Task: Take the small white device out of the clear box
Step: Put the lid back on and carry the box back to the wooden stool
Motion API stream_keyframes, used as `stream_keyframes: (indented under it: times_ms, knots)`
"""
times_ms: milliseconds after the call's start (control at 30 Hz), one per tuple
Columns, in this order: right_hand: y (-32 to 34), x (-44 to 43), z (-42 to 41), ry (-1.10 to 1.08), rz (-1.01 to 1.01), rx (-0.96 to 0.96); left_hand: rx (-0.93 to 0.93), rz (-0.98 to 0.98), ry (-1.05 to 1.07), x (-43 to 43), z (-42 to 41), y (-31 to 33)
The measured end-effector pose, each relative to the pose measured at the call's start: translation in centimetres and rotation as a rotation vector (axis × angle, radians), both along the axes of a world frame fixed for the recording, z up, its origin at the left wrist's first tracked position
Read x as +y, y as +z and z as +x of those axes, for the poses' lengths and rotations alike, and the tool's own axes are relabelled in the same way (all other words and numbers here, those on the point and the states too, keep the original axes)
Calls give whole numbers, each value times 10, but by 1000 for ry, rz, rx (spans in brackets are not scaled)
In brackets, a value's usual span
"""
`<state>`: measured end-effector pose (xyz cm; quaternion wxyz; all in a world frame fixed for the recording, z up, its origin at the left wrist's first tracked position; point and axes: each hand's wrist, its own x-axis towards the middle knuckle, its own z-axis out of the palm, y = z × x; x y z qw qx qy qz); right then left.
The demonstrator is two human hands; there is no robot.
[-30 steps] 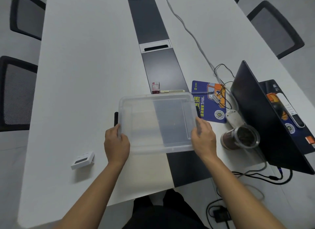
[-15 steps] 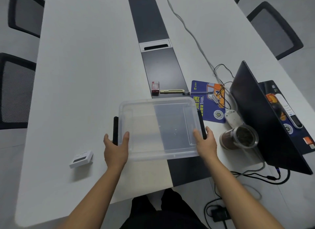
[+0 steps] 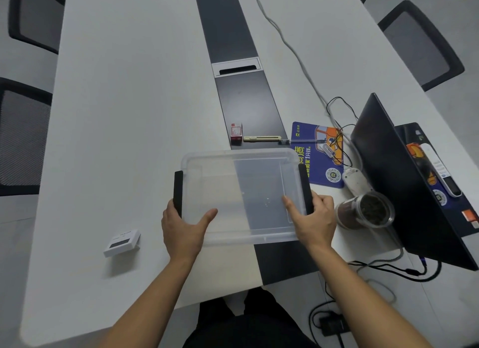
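Observation:
The clear box (image 3: 241,154) rests on the white table in front of me, with nothing visible inside it. It has a black latch (image 3: 178,189) on its left side and another black latch (image 3: 304,187) on its right. My left hand (image 3: 185,231) grips the left side at the latch, thumb lying over the top. On the other side, my right hand (image 3: 315,220) grips the right latch, thumb over the rim. The small white device (image 3: 121,242) with a dark screen lies on the table, apart from the box, to the left of my left hand.
To the right stand an open dark laptop (image 3: 388,179), a glass jar (image 3: 365,211) of brown material and a blue mouse pad (image 3: 317,156) with cables. A small red box (image 3: 236,133) and a cutter (image 3: 261,139) lie just behind the clear box. Black chairs (image 3: 23,138) line both sides.
The box has settled flat on the table. Both hands slid from its near corners to the black side latches, which now show on both sides. The white device has not moved.

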<state>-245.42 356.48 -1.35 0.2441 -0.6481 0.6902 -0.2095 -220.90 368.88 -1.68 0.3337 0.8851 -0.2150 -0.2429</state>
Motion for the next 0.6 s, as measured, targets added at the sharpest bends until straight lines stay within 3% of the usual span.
stream_keyframes:
  times_ms: [367,600]
  knots:
    - [-1,2,-1,50,-17,19,-20,-52,-17,1,-6,7]
    - [13,3,11,90,133,-175,49,-44,39,7,5,23]
